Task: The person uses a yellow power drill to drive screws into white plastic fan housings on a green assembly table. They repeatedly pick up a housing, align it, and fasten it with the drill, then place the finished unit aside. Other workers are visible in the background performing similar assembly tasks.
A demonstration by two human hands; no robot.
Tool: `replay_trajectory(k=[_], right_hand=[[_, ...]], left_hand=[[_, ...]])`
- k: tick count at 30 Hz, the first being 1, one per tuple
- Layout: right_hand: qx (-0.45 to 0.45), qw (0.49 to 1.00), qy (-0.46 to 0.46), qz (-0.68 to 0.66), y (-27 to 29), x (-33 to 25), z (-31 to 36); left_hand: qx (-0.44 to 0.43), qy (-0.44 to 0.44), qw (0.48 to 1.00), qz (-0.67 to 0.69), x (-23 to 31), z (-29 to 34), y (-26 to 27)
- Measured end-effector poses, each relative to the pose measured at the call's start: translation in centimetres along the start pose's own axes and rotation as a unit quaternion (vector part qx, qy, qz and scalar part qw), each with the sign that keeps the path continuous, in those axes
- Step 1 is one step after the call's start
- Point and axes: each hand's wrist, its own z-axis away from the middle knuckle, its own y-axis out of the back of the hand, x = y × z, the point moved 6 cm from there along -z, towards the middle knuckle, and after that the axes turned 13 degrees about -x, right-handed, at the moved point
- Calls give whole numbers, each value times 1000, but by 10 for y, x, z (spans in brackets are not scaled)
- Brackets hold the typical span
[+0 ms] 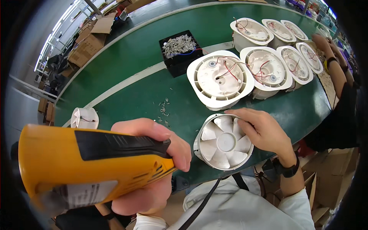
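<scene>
My left hand [153,161] grips a yellow and black electric screwdriver [84,165], held close to the camera at the lower left. My right hand [260,128] rests on the upper right rim of a white round fan unit [222,143] with visible blades, lying at the near edge of the green table [153,53]. Just beyond it lies a white round housing [220,78] with red wires, open side up.
More white housings [268,67] with wires stand in rows at the back right. A black tray of screws [179,48] sits mid-table, and loose screws [164,111] are scattered nearby. A small white part [84,118] lies at left. Another person's arm [331,61] reaches in at right. Cardboard boxes [90,42] stand beyond the table.
</scene>
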Motion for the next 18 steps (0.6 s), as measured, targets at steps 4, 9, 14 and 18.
replay_trajectory(k=[4,9,14,18], right_hand=[[5,1000,7,-1,-1,-1,-1],[11,1000,12,5,-1,-2,-1],[6,1000,3,1,-1,-1,0],[12,1000,15,-3,-1,-2,0]], left_hand=[[-24,-6,1000,16,3,1,-3],[-11,22,1000,9,0,4,-2],[-23,16,1000,-1,1,1,-5],[-1,19,1000,-14,3,1,-7]])
